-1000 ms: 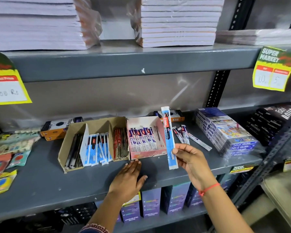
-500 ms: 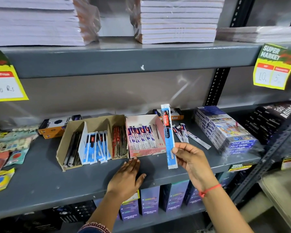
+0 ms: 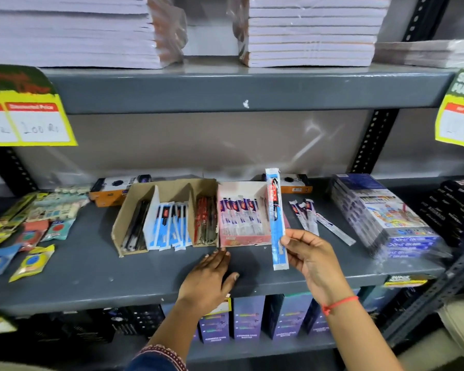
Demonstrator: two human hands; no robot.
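My right hand (image 3: 312,257) pinches the lower end of a long blue pen packet (image 3: 275,210) and holds it upright in front of the pink box (image 3: 245,240) of similar purple-and-white pen packets. My left hand (image 3: 208,281) rests flat with straight fingers on the grey shelf (image 3: 91,269), its fingertips just short of the pink box's front edge. Left of that box stands a brown cardboard box (image 3: 134,199) divided into sections with black pens, blue packets and red pens. A few loose pen packets (image 3: 310,214) lie on the shelf to the right of the pink box.
A wrapped stack of colour-pencil boxes (image 3: 381,218) and dark boxes (image 3: 456,204) fill the shelf's right end. Small eraser packets (image 3: 30,236) lie at the left. Orange boxes (image 3: 113,190) sit behind. Stacked notebooks (image 3: 311,30) fill the upper shelf. Yellow price tags (image 3: 27,121) hang from it.
The view has shifted slightly left. Both hands and the upright blue packet stay almost where they were.
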